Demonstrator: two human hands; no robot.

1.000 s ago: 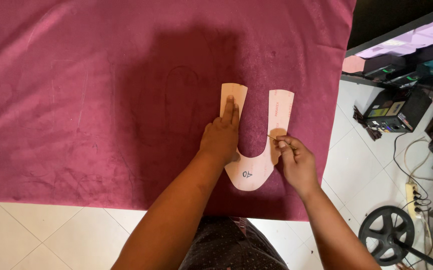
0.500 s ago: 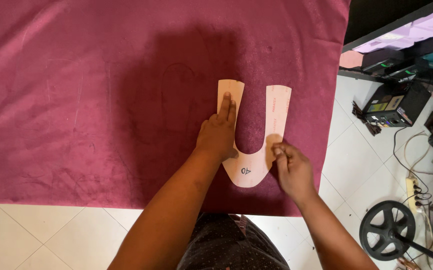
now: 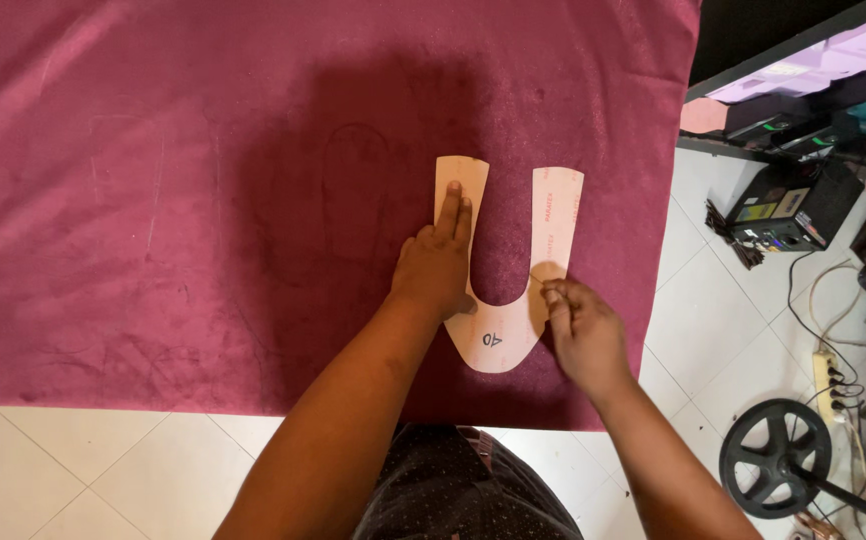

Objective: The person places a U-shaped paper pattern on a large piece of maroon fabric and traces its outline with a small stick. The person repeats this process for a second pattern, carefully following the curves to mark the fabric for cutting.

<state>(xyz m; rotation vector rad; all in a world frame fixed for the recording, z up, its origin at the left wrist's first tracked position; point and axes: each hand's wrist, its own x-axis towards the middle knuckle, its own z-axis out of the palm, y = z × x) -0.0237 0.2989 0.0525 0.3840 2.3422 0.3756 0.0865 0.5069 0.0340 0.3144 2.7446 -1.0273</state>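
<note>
Under my left hand (image 3: 435, 268) in the head view lies a pale U-shaped paper pattern (image 3: 506, 345) on the maroon velvet cloth (image 3: 153, 200); the fingers are straight and together, pressed flat on the pattern's left arm, with its rounded tip just beyond the fingertips. My right hand (image 3: 581, 330) rests on the lower part of the right arm, fingers bent and close together, their tips touching the paper; I cannot tell whether they pinch anything. Between both hands curves the pattern's inner edge. Beyond the cloth's right edge, on the tiled floor (image 3: 713, 300), sits a black box (image 3: 793, 205)
</note>
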